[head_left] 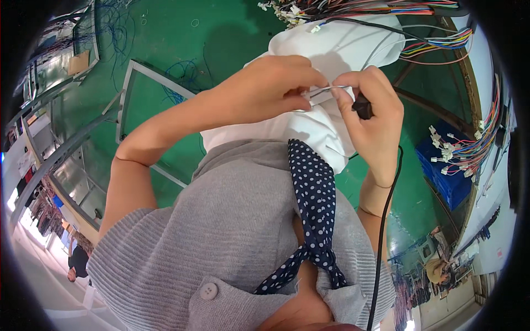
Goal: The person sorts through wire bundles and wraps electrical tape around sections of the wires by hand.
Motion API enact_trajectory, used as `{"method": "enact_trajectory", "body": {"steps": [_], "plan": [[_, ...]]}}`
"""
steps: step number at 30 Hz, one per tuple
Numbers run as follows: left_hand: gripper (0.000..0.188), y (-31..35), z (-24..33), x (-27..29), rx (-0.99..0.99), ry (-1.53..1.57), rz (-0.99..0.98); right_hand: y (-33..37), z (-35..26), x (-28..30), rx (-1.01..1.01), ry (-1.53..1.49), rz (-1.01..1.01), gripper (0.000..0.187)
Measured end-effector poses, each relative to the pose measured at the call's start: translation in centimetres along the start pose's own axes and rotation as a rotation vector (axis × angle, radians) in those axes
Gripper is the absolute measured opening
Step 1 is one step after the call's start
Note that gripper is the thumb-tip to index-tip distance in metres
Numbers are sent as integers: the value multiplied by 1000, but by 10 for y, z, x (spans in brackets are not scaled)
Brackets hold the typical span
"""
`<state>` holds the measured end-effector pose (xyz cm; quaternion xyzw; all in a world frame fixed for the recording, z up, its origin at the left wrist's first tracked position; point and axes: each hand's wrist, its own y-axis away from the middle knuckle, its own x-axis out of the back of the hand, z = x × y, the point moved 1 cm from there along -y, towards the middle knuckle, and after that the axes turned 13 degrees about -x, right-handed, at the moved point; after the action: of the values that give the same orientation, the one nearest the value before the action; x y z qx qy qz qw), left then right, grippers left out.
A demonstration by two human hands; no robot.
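Above my lap, in white cloth, my two hands are close together. My left hand is closed, fingertips and thumb pinching the left end of some thin whitish and dark wires. The fingers partly hide what sits at that end. From the other side, my right hand pinches the same wires between thumb and forefinger. A small black object shows in the curl of its other fingers; its kind is unclear.
Bundles of coloured wires with white connectors lie beyond my knees. More wires hang over the table at right, above a blue crate. A black cable runs past my right forearm. Left stands a grey metal frame.
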<state>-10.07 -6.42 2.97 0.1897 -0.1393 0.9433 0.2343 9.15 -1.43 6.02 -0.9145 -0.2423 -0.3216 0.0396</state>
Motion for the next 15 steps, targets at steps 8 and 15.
{"method": "enact_trajectory", "body": {"steps": [8,15], "plan": [[17,-5,-3,-9,224,430,514,11,22,-41,-236,-461,81,9],[16,17,-5,-9,362,603,750,19,31,-34,-199,-941,-178,46]]}}
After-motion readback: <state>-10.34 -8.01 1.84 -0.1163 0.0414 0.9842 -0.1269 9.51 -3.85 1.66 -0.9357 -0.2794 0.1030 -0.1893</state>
